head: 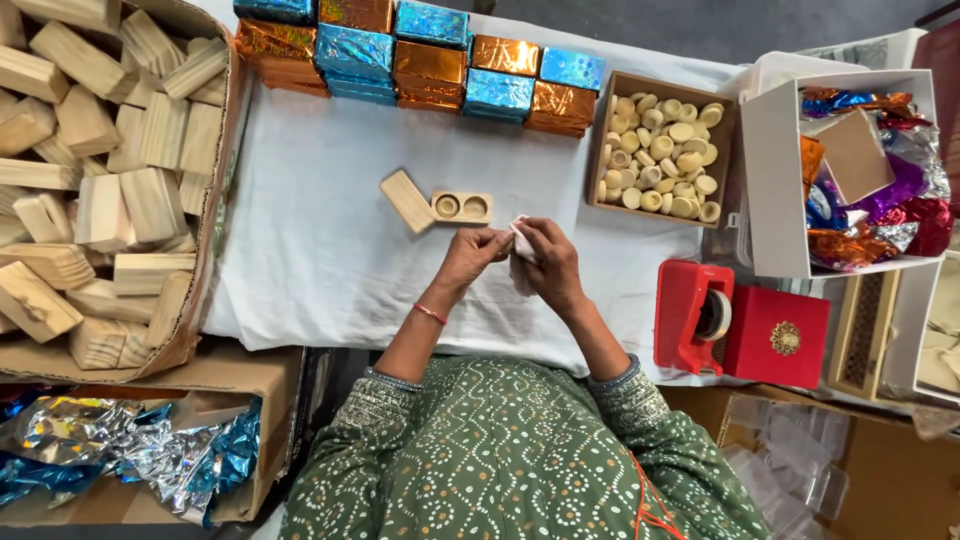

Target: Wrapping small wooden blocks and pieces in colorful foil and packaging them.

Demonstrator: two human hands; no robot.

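My left hand (pixel 472 257) and my right hand (pixel 548 262) meet over the white cloth-covered table (pixel 320 250), and both pinch a small white piece of tissue or cloth (pixel 521 240) between the fingertips. Just beyond the hands lies an open wooden box (pixel 461 206) with two round recesses, each holding a pale round piece. Its wooden lid (pixel 407 200) lies angled against its left end.
A cardboard box of wooden blocks (pixel 100 170) fills the left. Shiny blue and orange wrapped boxes (pixel 420 60) line the far edge. A carton of pale round pieces (pixel 660 150) sits right, beside a white bin of foil wrappers (pixel 860 170), a red tape dispenser (pixel 695 315) and a red box (pixel 778 335).
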